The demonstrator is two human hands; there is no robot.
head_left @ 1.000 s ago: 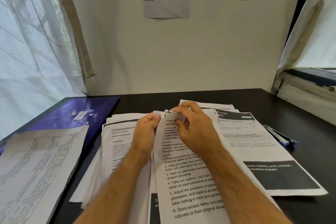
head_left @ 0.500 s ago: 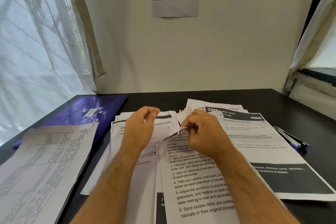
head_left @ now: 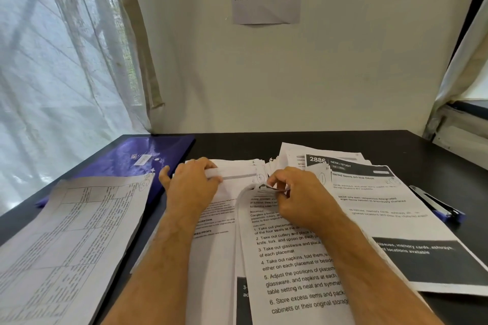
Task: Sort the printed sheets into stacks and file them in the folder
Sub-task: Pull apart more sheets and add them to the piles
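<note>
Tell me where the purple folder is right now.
In the head view the purple folder lies far left on the desk, beside the curtain, its near end under the gridded sheet, just left of the left hand.
</note>
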